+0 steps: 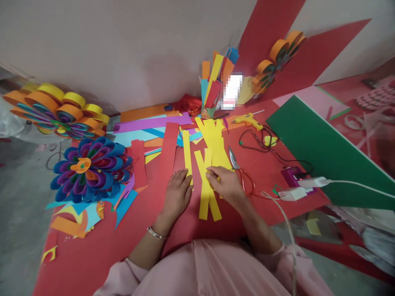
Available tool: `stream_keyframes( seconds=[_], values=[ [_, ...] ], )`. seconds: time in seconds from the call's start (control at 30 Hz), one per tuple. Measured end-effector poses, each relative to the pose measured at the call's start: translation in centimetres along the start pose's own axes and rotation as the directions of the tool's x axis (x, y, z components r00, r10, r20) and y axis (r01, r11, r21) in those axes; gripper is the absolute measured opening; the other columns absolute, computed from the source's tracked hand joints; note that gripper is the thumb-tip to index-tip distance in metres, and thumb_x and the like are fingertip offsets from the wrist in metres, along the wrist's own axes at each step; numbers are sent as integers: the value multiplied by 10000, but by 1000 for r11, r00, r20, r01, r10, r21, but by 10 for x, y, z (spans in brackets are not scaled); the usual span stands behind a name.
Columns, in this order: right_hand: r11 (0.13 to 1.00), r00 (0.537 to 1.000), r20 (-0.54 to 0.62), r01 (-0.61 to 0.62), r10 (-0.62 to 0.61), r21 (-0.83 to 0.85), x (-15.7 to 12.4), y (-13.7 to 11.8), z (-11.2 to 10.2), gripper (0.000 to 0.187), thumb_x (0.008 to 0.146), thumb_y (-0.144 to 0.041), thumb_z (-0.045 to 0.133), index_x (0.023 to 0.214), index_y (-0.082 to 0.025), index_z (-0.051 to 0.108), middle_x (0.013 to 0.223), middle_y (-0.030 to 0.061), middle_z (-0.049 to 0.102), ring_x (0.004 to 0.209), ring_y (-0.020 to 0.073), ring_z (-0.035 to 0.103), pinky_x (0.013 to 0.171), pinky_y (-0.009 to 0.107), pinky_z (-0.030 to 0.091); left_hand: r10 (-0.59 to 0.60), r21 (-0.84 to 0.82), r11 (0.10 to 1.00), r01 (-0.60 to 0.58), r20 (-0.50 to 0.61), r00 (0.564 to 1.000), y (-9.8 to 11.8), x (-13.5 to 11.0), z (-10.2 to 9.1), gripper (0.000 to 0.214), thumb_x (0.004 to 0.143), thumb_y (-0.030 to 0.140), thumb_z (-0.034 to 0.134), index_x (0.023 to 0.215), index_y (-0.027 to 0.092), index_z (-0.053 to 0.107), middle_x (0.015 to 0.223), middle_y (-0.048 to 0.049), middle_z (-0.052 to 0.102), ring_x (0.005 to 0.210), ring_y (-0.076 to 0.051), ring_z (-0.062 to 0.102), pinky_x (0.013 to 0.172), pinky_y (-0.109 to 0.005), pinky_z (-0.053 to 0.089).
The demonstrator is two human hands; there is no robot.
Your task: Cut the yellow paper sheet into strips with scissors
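Note:
Several yellow paper strips (206,193) lie in a loose pile on the red sheet (92,250) in front of me. My left hand (177,194) rests flat beside them, fingers stretched, its fingertips at the end of one yellow strip (187,153). My right hand (224,182) pinches the edge of the crossed strips with thumb and fingers together. Red-handled scissors (239,168) lie just right of that hand.
A blue and purple paper flower (89,168) sits at the left, an orange and yellow one (57,110) behind it. A cup of paper strips (212,92) stands at the back. A yellow glue gun (248,120), black cord, white plugs (300,188) and a green board (324,148) lie right.

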State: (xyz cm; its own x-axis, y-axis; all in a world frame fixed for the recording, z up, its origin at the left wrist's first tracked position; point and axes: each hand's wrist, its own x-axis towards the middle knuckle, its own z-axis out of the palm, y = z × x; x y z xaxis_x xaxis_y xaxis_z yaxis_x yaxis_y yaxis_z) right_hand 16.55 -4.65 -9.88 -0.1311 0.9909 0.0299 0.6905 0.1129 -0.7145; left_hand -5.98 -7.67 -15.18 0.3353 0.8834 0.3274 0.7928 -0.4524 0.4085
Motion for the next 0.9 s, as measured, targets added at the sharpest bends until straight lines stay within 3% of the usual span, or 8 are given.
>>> stream_keyframes(
  seconds=[0.13,0.27,0.37,0.5,0.63,0.73,0.83,0.9],
  values=[
    [961,995,-28,-101,97,-257,54,-12,-5,272,1018,-269,526,1175,-233,746,1120,61,811,1060,244,747,891,336,533,-18,3,1000,18,6,1000,0,0,0,331,1021,220,571,1332,185,679,1479,-173,656,1398,-352,604,1186,-598,490],
    [843,986,18,-132,166,-521,99,-23,3,352,965,-281,600,1303,-216,675,1185,124,776,1051,298,749,812,350,524,-25,16,1000,25,12,1000,0,-1,1,320,1025,231,567,1319,181,682,1481,-171,656,1393,-352,608,1180,-589,498],
    [774,985,31,-112,167,-623,115,-27,11,396,925,-268,630,1307,-164,650,1182,185,757,1027,344,757,770,371,529,-32,24,999,32,24,999,0,-1,1,322,1023,238,573,1322,188,680,1491,-164,653,1400,-352,604,1181,-587,499],
    [750,976,56,-126,212,-649,122,-29,12,387,900,-234,644,1272,-130,658,1096,210,785,1021,366,767,772,379,538,-52,3,999,51,45,998,-1,-1,1,327,1027,255,574,1333,198,676,1504,-163,645,1419,-356,589,1186,-599,490],
    [789,966,65,-164,249,-592,130,-27,6,375,870,-231,683,1238,-159,691,1076,185,804,1040,340,761,817,370,541,-61,-23,998,62,51,997,-1,0,0,329,1027,264,572,1333,200,674,1501,-173,644,1411,-358,594,1183,-610,485],
    [892,976,9,-196,219,-407,136,-18,0,376,856,-236,680,1228,-199,717,1033,117,816,1013,307,756,857,382,545,-55,-23,998,57,56,997,0,1,-1,331,1027,262,572,1333,184,673,1503,-178,640,1415,-355,588,1192,-597,478],
    [986,986,-138,-115,99,-119,139,-10,-12,425,858,-205,644,1277,-186,716,963,63,808,899,244,749,852,364,560,-58,-22,998,59,57,997,0,1,-1,335,1022,262,580,1334,188,673,1500,-172,642,1415,-353,589,1196,-592,475],
    [1000,962,-275,5,-1,14,136,-8,-26,381,870,-194,614,1227,-163,743,964,59,794,839,206,733,835,350,575,-63,-19,998,64,52,997,-1,0,0,337,1019,264,586,1337,192,673,1499,-167,645,1413,-356,591,1188,-596,482]
  ],
)
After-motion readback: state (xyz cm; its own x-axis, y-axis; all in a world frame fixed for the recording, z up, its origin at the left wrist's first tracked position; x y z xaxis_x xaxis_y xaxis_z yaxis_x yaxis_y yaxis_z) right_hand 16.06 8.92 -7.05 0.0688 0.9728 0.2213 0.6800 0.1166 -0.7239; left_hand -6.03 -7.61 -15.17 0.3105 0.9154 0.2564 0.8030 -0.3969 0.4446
